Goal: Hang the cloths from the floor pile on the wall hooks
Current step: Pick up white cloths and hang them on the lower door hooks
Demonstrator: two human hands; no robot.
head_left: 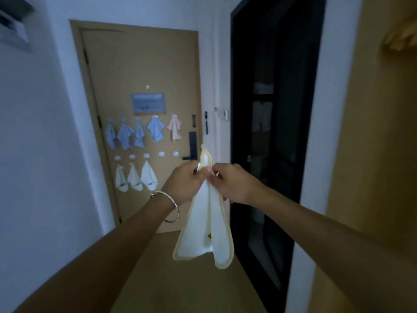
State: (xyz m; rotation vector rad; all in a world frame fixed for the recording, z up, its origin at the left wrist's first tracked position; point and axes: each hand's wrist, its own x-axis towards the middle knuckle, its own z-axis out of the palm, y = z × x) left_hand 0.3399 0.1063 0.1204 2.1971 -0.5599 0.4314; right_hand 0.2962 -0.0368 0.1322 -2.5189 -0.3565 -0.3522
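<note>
A white cloth with a cream border point(203, 224) hangs in front of me, held up by one corner. My left hand point(184, 185) and my right hand point(234, 185) both pinch that top corner, fingertips almost touching. Ahead, on a tan door point(140, 64), several blue striped cloths point(125, 136) and a pink cloth point(174, 128) hang from an upper row of hooks. Three white cloths point(134, 177) hang lower down. Two white hooks point(168, 153) at the right of the middle row carry nothing. The floor pile is out of view.
A dark glass door point(270, 132) stands to the right of the tan door. A black lock and handle point(192, 145) sit at the tan door's right edge. White wall runs along my left, a wooden panel point(372, 154) on my right.
</note>
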